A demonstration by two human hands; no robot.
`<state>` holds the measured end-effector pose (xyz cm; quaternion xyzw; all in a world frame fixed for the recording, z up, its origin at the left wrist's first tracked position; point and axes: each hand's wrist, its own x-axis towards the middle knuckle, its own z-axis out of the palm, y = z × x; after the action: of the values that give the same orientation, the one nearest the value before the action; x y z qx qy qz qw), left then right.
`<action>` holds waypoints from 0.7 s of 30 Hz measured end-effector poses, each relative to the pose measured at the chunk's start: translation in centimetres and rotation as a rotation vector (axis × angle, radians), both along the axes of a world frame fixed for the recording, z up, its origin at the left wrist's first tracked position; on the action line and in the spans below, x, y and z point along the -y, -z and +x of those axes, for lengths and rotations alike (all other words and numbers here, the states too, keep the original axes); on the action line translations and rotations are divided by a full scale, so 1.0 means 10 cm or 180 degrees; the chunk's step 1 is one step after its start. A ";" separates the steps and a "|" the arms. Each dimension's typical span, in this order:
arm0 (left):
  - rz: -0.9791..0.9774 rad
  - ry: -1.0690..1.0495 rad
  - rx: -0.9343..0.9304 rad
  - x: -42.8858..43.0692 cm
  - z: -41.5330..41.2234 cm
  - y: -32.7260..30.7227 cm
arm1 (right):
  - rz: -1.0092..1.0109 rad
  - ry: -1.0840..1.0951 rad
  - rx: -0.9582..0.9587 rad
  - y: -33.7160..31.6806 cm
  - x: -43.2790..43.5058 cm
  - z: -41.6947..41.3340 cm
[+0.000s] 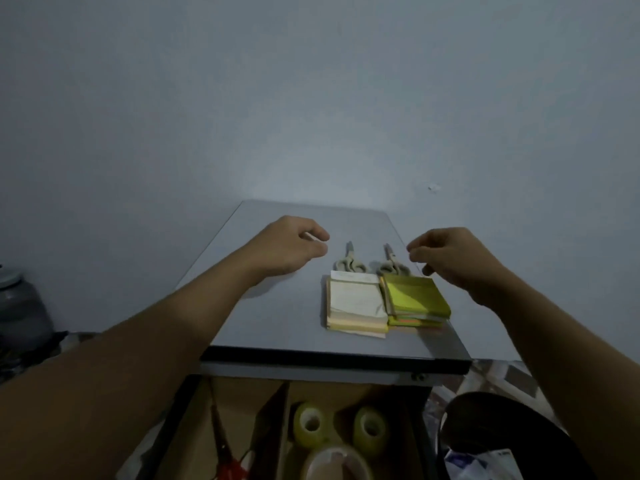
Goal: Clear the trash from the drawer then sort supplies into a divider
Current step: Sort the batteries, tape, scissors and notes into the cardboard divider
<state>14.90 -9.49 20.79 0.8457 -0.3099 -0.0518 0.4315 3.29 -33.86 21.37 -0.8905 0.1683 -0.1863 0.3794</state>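
Two pairs of grey-handled scissors (350, 263) (392, 265) lie side by side on the grey table top (277, 317). In front of them sit a pale sticky-note stack (356, 306) and a yellow-green stack (415, 299). My left hand (294, 247) hovers left of the scissors, fingers loosely curled, holding nothing. My right hand (450, 258) hovers right of them, fingers bent and apart, also holding nothing. Below the table edge the open drawer shows a cardboard divider (273, 420) with three tape rolls (311, 424) and red-handled scissors (225, 455).
A black trash bin (491, 420) holding crumpled wrappers stands at the lower right beside the drawer. A grey jar (20, 306) sits on the floor at far left. A plain wall rises behind the table.
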 end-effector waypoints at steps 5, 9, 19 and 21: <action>0.0356 0.0047 -0.0043 0.59 0.38 0.21 | -0.0558 0.0167 -0.0702 0.18 0.21 0.46; 0.1036 0.0178 0.0176 0.92 0.55 0.27 | -0.0757 0.0185 -0.0913 0.20 0.18 0.61; 0.1355 0.0123 0.0683 0.78 0.67 0.28 | -0.0879 0.0279 -0.0921 0.28 0.39 0.61; 0.1491 0.0178 0.0825 0.71 0.66 0.27 | -0.0960 0.0229 -0.0934 0.28 0.43 0.60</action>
<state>21.54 -16.62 18.09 0.9131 -0.3653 -0.0253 0.1792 9.30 -38.12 18.52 -0.9482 0.2236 -0.0912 0.2064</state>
